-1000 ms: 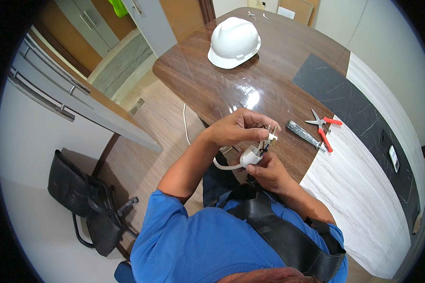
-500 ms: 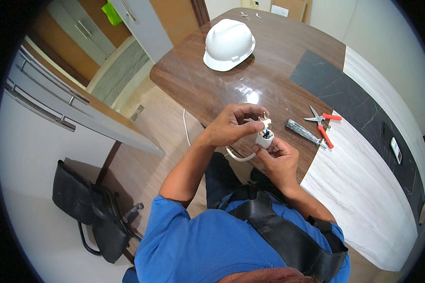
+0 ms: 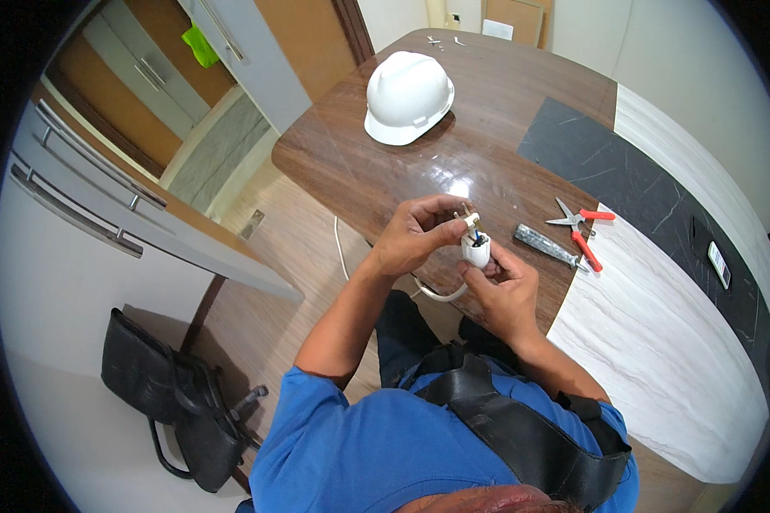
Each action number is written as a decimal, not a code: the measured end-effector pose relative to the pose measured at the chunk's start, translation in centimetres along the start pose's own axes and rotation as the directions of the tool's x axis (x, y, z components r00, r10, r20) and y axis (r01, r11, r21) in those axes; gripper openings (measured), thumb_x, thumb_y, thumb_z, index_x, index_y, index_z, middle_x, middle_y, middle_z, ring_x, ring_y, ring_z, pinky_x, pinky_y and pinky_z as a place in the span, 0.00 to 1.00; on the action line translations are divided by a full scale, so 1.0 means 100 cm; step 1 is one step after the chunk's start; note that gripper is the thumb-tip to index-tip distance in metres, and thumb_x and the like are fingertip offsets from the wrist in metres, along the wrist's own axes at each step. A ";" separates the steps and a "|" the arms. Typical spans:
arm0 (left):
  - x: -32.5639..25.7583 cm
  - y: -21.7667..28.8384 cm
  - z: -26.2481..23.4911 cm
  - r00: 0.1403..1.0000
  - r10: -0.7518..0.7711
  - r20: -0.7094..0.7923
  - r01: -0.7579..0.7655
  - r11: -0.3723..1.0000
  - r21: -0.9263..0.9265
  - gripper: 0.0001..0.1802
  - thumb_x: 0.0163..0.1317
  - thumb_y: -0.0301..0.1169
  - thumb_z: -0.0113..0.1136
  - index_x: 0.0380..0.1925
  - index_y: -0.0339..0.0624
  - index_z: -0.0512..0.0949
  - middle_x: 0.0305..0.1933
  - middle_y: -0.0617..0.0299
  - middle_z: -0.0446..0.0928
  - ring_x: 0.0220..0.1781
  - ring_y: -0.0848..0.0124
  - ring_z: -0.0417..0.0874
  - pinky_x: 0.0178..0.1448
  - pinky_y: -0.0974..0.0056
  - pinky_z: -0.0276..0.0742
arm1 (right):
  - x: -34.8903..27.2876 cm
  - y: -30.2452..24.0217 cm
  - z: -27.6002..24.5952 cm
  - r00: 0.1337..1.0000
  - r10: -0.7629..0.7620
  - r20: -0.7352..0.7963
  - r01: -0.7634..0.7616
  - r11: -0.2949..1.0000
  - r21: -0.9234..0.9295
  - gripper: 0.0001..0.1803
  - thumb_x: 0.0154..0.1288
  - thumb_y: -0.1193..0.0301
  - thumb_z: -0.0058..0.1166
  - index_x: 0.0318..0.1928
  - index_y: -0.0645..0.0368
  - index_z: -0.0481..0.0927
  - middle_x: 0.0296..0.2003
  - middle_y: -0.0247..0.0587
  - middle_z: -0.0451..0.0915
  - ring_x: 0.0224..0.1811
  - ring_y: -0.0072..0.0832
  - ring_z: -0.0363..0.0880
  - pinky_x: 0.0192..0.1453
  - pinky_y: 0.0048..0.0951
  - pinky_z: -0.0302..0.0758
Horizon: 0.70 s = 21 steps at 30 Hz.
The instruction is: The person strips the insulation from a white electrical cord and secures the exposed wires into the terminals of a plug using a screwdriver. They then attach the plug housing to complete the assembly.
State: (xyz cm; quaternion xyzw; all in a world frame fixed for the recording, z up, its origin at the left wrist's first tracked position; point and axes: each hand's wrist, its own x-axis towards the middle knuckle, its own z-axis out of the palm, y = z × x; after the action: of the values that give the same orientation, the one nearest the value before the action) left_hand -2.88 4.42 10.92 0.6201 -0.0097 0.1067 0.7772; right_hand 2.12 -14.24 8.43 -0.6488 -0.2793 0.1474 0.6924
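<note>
Between the thumb and fingers of my left hand (image 3: 421,232) is the pin part of an electrical plug (image 3: 468,217), its metal prongs pointing up and away. My right hand (image 3: 506,291) grips the white plug housing (image 3: 476,251) just below and to the right. Coloured wires, one of them blue, run between the housing's open top and the pin part. A thick white cable (image 3: 441,296) curves out beneath the housing and drops to the left past the table edge. Both hands are closed, above the near edge of the table.
On the brown table (image 3: 505,111) lie a screwdriver (image 3: 549,245) with a clear handle and red-handled pliers (image 3: 583,229), right of my hands. A white hard hat (image 3: 409,96) sits farther back. A phone (image 3: 719,265) lies at the far right. A black chair (image 3: 175,393) stands at left.
The pin part is turned and now sits slightly farther from the housing, with more wire showing between them. The whole view has shifted a little.
</note>
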 end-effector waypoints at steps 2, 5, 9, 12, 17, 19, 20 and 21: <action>0.001 -0.003 0.000 1.000 0.019 0.007 -0.019 0.999 -0.051 0.21 0.67 0.31 0.66 0.56 0.32 0.76 0.51 0.57 0.81 0.52 0.69 0.82 0.56 0.61 0.83 | 0.002 0.013 0.001 0.997 -0.071 -0.018 0.071 0.997 -0.011 0.26 0.58 0.76 0.68 0.59 0.66 0.80 0.41 0.40 0.85 0.39 0.19 0.82 0.44 0.22 0.79; 0.002 -0.010 -0.004 1.000 -0.002 -0.018 -0.001 0.982 -0.189 0.21 0.69 0.30 0.64 0.57 0.31 0.75 0.52 0.56 0.80 0.52 0.69 0.83 0.56 0.62 0.83 | 0.003 0.002 0.012 0.996 -0.056 -0.075 0.072 0.973 0.220 0.31 0.59 0.77 0.69 0.62 0.70 0.75 0.43 0.45 0.85 0.43 0.22 0.83 0.47 0.23 0.80; 0.002 -0.013 -0.008 0.999 0.029 -0.022 -0.034 0.970 -0.239 0.20 0.69 0.29 0.62 0.57 0.32 0.75 0.52 0.56 0.80 0.53 0.68 0.83 0.57 0.60 0.84 | 0.004 -0.005 0.011 0.998 -0.030 -0.051 0.042 0.969 0.245 0.33 0.59 0.78 0.70 0.64 0.72 0.72 0.43 0.50 0.85 0.46 0.25 0.84 0.50 0.24 0.80; 0.001 -0.012 -0.011 0.999 0.043 0.002 -0.041 0.971 -0.234 0.19 0.69 0.28 0.62 0.57 0.32 0.75 0.53 0.57 0.80 0.53 0.68 0.82 0.57 0.60 0.84 | 0.004 0.003 0.011 0.987 -0.136 -0.081 0.143 0.986 0.085 0.30 0.58 0.76 0.71 0.61 0.71 0.76 0.42 0.47 0.85 0.45 0.24 0.83 0.49 0.24 0.79; -0.003 -0.008 -0.015 0.998 0.054 -0.012 -0.055 0.980 -0.194 0.19 0.69 0.27 0.63 0.58 0.32 0.75 0.53 0.57 0.80 0.54 0.67 0.82 0.58 0.59 0.83 | 0.008 -0.002 0.005 0.963 -0.267 -0.021 0.257 0.943 -0.214 0.26 0.57 0.74 0.71 0.56 0.68 0.81 0.40 0.44 0.85 0.43 0.23 0.82 0.49 0.24 0.78; -0.004 -0.005 -0.014 0.998 0.065 -0.022 -0.068 0.979 -0.194 0.19 0.69 0.27 0.62 0.58 0.32 0.75 0.53 0.57 0.80 0.54 0.67 0.82 0.59 0.59 0.83 | 0.010 -0.004 0.008 0.984 -0.172 -0.035 0.170 0.984 -0.060 0.27 0.57 0.75 0.71 0.58 0.67 0.80 0.40 0.44 0.84 0.43 0.23 0.82 0.49 0.24 0.77; -0.004 -0.004 -0.013 0.997 0.071 -0.027 -0.075 0.978 -0.194 0.19 0.69 0.27 0.62 0.58 0.31 0.75 0.53 0.56 0.80 0.54 0.67 0.82 0.59 0.59 0.83 | 0.010 -0.005 0.009 0.992 -0.124 -0.036 0.124 0.992 0.019 0.28 0.57 0.75 0.71 0.59 0.67 0.80 0.41 0.44 0.84 0.44 0.23 0.82 0.49 0.23 0.77; -0.004 -0.004 -0.014 0.997 0.071 -0.033 -0.076 0.980 -0.186 0.19 0.69 0.27 0.62 0.58 0.31 0.75 0.53 0.57 0.80 0.54 0.68 0.82 0.59 0.59 0.83 | 0.011 -0.006 0.009 0.982 -0.188 -0.036 0.186 0.981 -0.047 0.28 0.58 0.75 0.70 0.59 0.67 0.80 0.41 0.43 0.84 0.43 0.23 0.82 0.49 0.23 0.77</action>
State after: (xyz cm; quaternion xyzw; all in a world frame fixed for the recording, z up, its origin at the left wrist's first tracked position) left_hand -3.41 5.65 10.13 0.5421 -0.0322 0.1423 0.8275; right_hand 2.37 -12.93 9.21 -0.6375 -0.3282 0.0627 0.6943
